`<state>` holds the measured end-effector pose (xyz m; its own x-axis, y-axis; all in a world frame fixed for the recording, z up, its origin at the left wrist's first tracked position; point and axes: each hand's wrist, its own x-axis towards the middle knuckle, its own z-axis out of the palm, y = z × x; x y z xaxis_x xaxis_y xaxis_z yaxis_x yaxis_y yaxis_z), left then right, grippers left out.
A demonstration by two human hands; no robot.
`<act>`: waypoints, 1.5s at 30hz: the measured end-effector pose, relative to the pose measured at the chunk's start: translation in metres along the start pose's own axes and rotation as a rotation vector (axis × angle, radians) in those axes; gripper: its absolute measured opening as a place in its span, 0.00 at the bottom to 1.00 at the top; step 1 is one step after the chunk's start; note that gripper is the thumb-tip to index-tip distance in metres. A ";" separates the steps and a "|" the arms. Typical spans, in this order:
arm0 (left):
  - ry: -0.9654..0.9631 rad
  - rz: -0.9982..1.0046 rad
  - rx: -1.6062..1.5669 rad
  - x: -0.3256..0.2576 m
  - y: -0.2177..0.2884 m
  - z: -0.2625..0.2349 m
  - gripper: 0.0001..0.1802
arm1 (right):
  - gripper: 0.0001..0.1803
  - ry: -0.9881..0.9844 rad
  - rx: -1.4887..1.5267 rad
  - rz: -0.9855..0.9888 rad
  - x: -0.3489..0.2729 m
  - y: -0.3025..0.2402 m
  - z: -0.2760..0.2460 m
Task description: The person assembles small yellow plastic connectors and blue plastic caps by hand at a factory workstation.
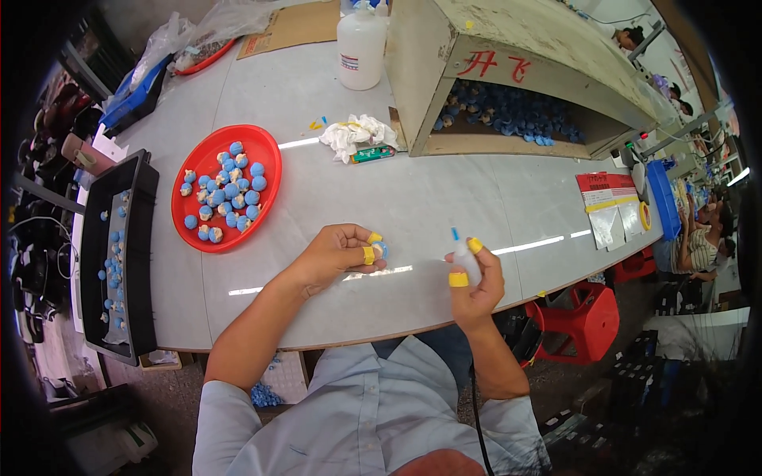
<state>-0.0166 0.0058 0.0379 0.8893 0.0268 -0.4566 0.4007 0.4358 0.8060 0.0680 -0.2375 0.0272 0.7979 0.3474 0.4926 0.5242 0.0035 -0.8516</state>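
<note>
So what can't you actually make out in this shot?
- Small blue piece, head view: mostly hidden by left hand fingers.
- Small dropper bottle: lower body wrapped by right hand.
- Blue pieces in the open box: too small and shadowed to count.
- Black tray: bent by the fisheye rim.

White plastic bottle (361, 49) upright at table's (444, 198) far edge; crumpled white rag (357, 133) near it, beside open-fronted wooden box (508, 79) with blue pieces (508, 109) heaped inside; black tray (119, 254) at left table end, few blue pieces scattered in it; blue bin (133, 99) and clear plastic bags (206, 28) far left; red-and-white paper sheets (609, 208) lying right; red plastic stool (583, 321) below table edge; other workers (702, 242) seated far right.
</note>
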 end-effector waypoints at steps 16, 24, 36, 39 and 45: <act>0.007 0.052 0.015 -0.005 0.004 0.004 0.15 | 0.18 0.546 -0.675 0.325 0.066 0.124 -0.215; 0.082 0.075 -0.090 -0.005 0.000 0.001 0.13 | 0.28 0.743 -0.811 0.103 0.053 0.081 -0.184; 0.051 0.061 -0.160 -0.002 0.008 0.004 0.17 | 0.13 0.050 -0.714 -0.098 0.207 0.107 -0.043; 0.038 0.054 -0.156 -0.002 0.004 0.003 0.17 | 0.13 -0.008 -0.891 -0.078 0.232 0.124 -0.027; 0.050 0.049 -0.183 -0.005 0.002 0.002 0.18 | 0.13 -0.065 -1.194 0.110 0.246 0.135 -0.019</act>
<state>-0.0198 0.0052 0.0421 0.8929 0.0943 -0.4403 0.3066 0.5887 0.7480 0.3406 -0.1688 0.0371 0.8574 0.3381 0.3880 0.4264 -0.8889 -0.1676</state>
